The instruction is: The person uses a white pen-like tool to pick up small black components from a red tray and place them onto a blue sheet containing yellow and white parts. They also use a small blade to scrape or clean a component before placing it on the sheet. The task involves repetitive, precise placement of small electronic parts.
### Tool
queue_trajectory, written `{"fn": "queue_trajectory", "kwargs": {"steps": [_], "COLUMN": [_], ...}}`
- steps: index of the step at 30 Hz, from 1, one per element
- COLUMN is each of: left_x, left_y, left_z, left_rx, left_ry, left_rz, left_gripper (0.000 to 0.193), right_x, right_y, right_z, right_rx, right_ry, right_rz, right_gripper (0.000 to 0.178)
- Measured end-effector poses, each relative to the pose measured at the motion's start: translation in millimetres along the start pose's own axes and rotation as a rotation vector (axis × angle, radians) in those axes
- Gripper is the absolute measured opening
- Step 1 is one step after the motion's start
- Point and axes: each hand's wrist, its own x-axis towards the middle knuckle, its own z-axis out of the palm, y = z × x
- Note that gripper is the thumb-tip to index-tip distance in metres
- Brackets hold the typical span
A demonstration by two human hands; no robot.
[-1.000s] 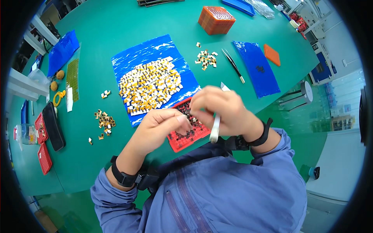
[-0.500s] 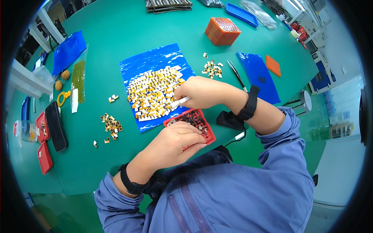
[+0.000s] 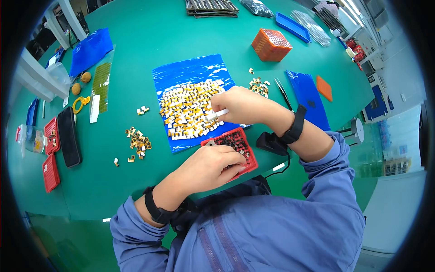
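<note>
My right hand (image 3: 242,106) is closed round a white pen-like tool (image 3: 217,114). Its tip points down at the small white-and-amber pieces (image 3: 188,109) spread in a dense layer on a blue sheet (image 3: 188,68). Just below, my left hand (image 3: 210,165) reaches over a red tray (image 3: 254,161) of small black parts (image 3: 235,141). Thumb and fingers are drawn together at the tray's near right; whatever they pinch, if anything, is too small to make out. The hand covers the tray's near left part.
Loose pieces lie in piles left (image 3: 138,143) and right (image 3: 259,86) of the sheet. Tweezers (image 3: 283,94) rest beside another blue sheet (image 3: 308,97). Orange stacked trays (image 3: 272,45) stand farther back. At left are a black case (image 3: 68,136), yellow scissors (image 3: 80,104) and red boxes (image 3: 51,172).
The whole view has shifted, with the table things now farther right. My left fingers have drawn closer together over the red tray. My right hand still holds the white tool above the pieces.
</note>
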Motion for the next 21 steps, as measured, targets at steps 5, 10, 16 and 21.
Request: {"fn": "queue_trajectory", "kwargs": {"steps": [5, 10, 16, 21], "left_x": [3, -1, 0, -80], "left_y": [-2, -14, -32, -26], "left_z": [-4, -12, -43, -97], "left_rx": [-0.102, -0.126, -0.123, 0.41], "left_ry": [0.058, 0.152, 0.443, 0.678], "left_rz": [-0.027, -0.109, -0.275, -0.601], "left_gripper": [0.014, 0.018, 0.017, 0.02], "right_x": [-26, -65, -80, -77], "right_y": [4, -13, 30, 30], "right_z": [-10, -26, 6, 4], "right_rx": [0.093, 0.278, 0.635, 0.807], "right_ry": [0.219, 0.261, 0.438, 0.457], "right_rz": [-0.056, 0.041, 0.045, 0.007], "right_gripper": [0.016, 0.016, 0.013, 0.02]}}
